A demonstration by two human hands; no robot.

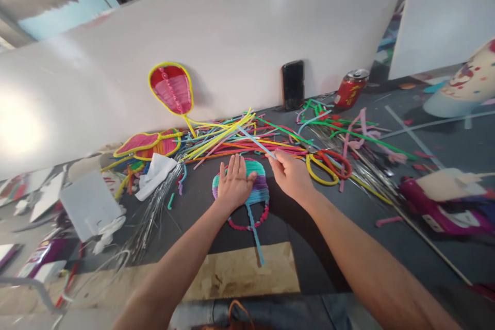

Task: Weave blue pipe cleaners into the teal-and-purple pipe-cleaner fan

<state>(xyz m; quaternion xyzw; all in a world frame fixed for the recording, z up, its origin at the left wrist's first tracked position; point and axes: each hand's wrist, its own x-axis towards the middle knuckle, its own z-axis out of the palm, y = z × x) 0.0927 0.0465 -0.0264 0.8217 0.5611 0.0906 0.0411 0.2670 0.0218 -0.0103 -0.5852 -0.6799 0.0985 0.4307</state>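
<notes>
My left hand (234, 180) lies flat with its fingers stretched over a round pipe-cleaner piece (260, 193) in teal, purple and pink. A pink twisted rim edges this piece, and a light blue twisted stem (254, 232) runs down its middle and past the lower edge. To the right, my right hand (290, 172) pinches one end of a light blue pipe cleaner (253, 137). Its other end points up and left across the pile of loose pipe cleaners (216, 147) behind both hands. Part of the round piece is hidden under my left palm.
Red and yellow scissors (328, 167) lie right of my right hand. A phone (293, 85) and a red can (351, 88) stand by the white partition (240, 36). A pink-and-yellow pipe-cleaner shape (171, 87) leans there too. Crumpled white tissue (155, 175) lies left.
</notes>
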